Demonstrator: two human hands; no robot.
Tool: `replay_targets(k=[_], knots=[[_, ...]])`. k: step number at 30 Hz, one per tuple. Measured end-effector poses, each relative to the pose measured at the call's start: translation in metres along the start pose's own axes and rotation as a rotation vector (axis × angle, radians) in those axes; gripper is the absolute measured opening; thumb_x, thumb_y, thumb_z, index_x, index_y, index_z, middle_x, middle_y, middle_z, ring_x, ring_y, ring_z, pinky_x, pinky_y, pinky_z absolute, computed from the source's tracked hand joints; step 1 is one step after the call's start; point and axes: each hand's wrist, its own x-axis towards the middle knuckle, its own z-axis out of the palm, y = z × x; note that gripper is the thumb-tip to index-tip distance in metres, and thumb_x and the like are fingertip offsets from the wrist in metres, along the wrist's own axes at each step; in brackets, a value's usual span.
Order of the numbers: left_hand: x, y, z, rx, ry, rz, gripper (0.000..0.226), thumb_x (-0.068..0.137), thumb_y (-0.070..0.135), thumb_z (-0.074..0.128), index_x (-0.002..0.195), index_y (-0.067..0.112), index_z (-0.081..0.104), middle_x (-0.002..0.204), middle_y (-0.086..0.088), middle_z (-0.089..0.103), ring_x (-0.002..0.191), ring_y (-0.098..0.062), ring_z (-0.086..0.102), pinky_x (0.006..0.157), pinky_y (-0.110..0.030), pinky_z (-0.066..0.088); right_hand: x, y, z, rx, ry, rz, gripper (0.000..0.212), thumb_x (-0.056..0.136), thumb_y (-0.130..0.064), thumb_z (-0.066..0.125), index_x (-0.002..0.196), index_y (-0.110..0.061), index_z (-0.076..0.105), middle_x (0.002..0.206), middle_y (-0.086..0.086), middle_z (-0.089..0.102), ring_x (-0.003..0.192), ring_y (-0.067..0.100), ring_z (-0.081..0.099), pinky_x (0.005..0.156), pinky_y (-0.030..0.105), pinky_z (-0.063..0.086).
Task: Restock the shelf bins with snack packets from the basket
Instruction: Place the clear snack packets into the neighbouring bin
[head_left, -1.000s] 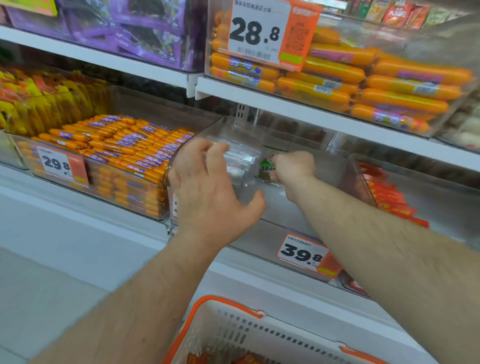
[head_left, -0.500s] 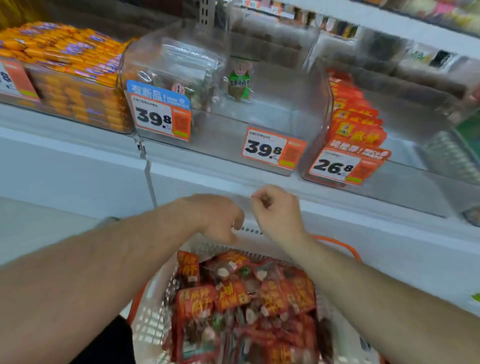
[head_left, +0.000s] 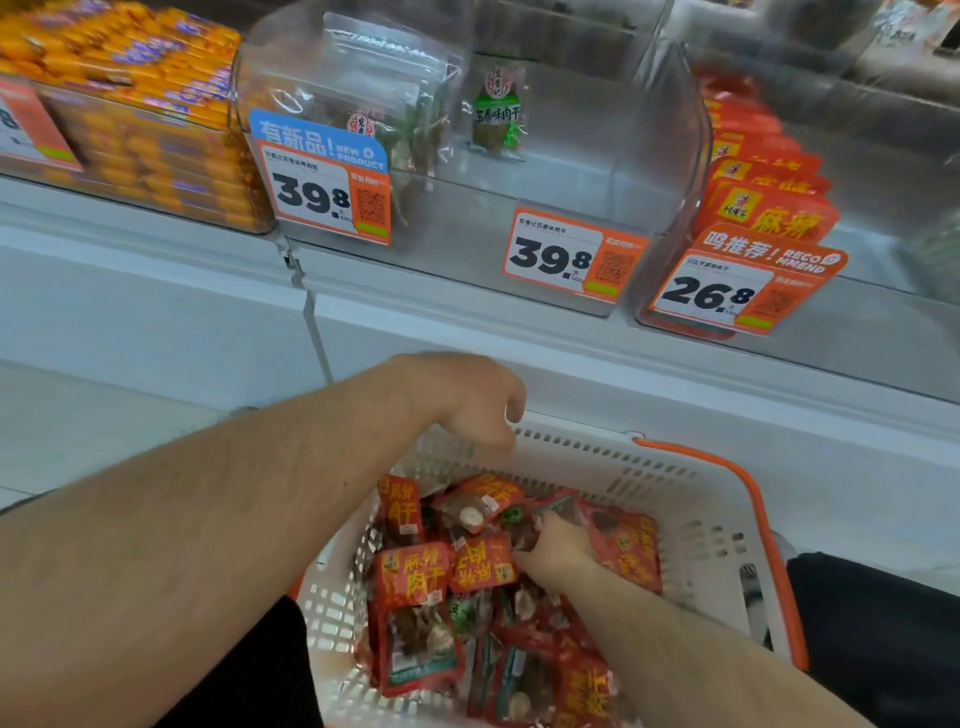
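A white basket (head_left: 691, 525) with orange handles sits low in front of me, heaped with red snack packets (head_left: 415, 582). My right hand (head_left: 558, 545) is down among the packets, fingers curled onto one near the middle of the heap. My left hand (head_left: 467, 405) hovers above the basket's far rim, fingers loosely curled, holding nothing. On the shelf above stands a clear bin (head_left: 597, 171), nearly bare, with one green packet (head_left: 497, 111) at its back and a 39.8 tag on its front.
Left of it a clear bin (head_left: 291, 73) holds clear-topped packets behind a blue and orange 39.8 tag. Far left is a bin of orange sausages (head_left: 135, 104). To the right, a bin of red packets (head_left: 763, 208) carries a 26.8 tag.
Both hands left the shelf bin and came down. The right hand has dropped into the basket's packets; the left stays above the rim. The view has tilted downward.
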Motion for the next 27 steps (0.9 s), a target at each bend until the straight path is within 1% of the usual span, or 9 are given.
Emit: replay_targets(k=[3, 5, 8, 10, 12, 15, 19, 25, 27], knots=[[0.002, 0.0, 0.0, -0.008, -0.009, -0.002, 0.047, 0.092, 0.042, 0.056, 0.136, 0.027, 0.05, 0.14, 0.004, 0.049, 0.124, -0.02, 0.049, 0.102, -0.041, 0.044, 0.007, -0.005, 0.007, 0.212, -0.046, 0.107, 0.071, 0.076, -0.047, 0.069, 0.135, -0.021, 0.039, 0.123, 0.005, 0.059, 0.109, 0.028, 0.058, 0.084, 0.035, 0.053], [0.003, -0.001, 0.001, -0.011, -0.013, -0.008, 0.047, 0.091, 0.042, 0.056, 0.136, 0.028, 0.05, 0.14, 0.004, 0.049, 0.123, -0.02, 0.049, 0.102, -0.041, 0.044, 0.01, -0.008, 0.007, 0.426, -0.068, 0.174, 0.072, 0.08, -0.029, 0.071, 0.141, -0.012, 0.036, 0.124, 0.008, 0.057, 0.108, 0.027, 0.058, 0.087, 0.036, 0.053], [0.003, -0.002, 0.001, -0.021, -0.02, -0.019, 0.047, 0.091, 0.041, 0.056, 0.136, 0.028, 0.05, 0.14, 0.005, 0.049, 0.124, -0.02, 0.049, 0.101, -0.041, 0.044, 0.01, -0.007, -0.003, 0.717, -0.116, 0.238, 0.043, 0.087, -0.003, 0.066, 0.128, -0.002, 0.053, 0.103, 0.012, 0.064, 0.086, 0.023, 0.06, 0.063, 0.029, 0.048], [0.002, -0.002, -0.001, -0.026, -0.019, -0.02, 0.047, 0.091, 0.04, 0.056, 0.136, 0.028, 0.05, 0.141, 0.005, 0.049, 0.125, -0.02, 0.049, 0.102, -0.041, 0.044, 0.006, -0.005, -0.018, 0.789, -0.166, 0.271, 0.018, 0.092, 0.001, 0.059, 0.109, -0.006, 0.062, 0.088, 0.013, 0.068, 0.067, 0.02, 0.056, 0.052, 0.026, 0.042], [0.002, -0.003, -0.002, -0.036, -0.014, -0.022, 0.047, 0.091, 0.039, 0.056, 0.136, 0.028, 0.05, 0.14, 0.005, 0.049, 0.125, -0.02, 0.049, 0.103, -0.042, 0.044, 0.005, -0.003, -0.041, 0.638, -0.186, 0.234, 0.004, 0.092, -0.002, 0.06, 0.095, -0.004, 0.062, 0.078, 0.012, 0.066, 0.061, 0.019, 0.056, 0.053, 0.026, 0.043], [0.0, -0.004, -0.004, -0.045, -0.013, -0.019, 0.047, 0.092, 0.039, 0.056, 0.137, 0.027, 0.049, 0.141, 0.004, 0.048, 0.125, -0.021, 0.048, 0.103, -0.042, 0.043, -0.004, -0.011, -0.089, 0.185, -0.151, 0.07, 0.011, 0.091, -0.014, 0.066, 0.096, -0.004, 0.064, 0.089, 0.009, 0.07, 0.072, 0.02, 0.067, 0.06, 0.029, 0.056], [-0.002, 0.0, -0.002, -0.064, -0.01, 0.012, 0.049, 0.092, 0.039, 0.06, 0.138, 0.025, 0.048, 0.141, 0.002, 0.049, 0.126, -0.021, 0.048, 0.104, -0.04, 0.043, -0.042, -0.04, -0.147, -0.425, -0.093, -0.185, 0.01, 0.085, -0.007, 0.057, 0.076, -0.008, 0.061, 0.072, 0.007, 0.057, 0.073, 0.025, 0.057, 0.055, 0.029, 0.042], [-0.002, 0.01, 0.0, -0.24, 0.018, 0.088, 0.074, 0.084, 0.05, 0.07, 0.144, 0.022, 0.04, 0.142, 0.001, 0.049, 0.125, -0.018, 0.051, 0.104, -0.035, 0.042, -0.099, -0.078, -0.206, -0.615, -0.078, -0.399, 0.025, 0.082, -0.003, 0.057, 0.062, -0.016, 0.046, 0.064, 0.003, 0.047, 0.06, 0.02, 0.045, 0.051, 0.026, 0.031], [-0.003, 0.016, -0.001, -0.309, -0.014, 0.108, 0.069, 0.082, 0.048, 0.073, 0.139, 0.019, 0.047, 0.133, 0.002, 0.056, 0.115, -0.016, 0.056, 0.097, -0.028, 0.043, -0.11, -0.089, -0.217, -0.627, -0.077, -0.461, 0.011, 0.082, -0.006, 0.06, 0.073, -0.007, 0.056, 0.07, 0.01, 0.052, 0.063, 0.024, 0.047, 0.056, 0.03, 0.034]])
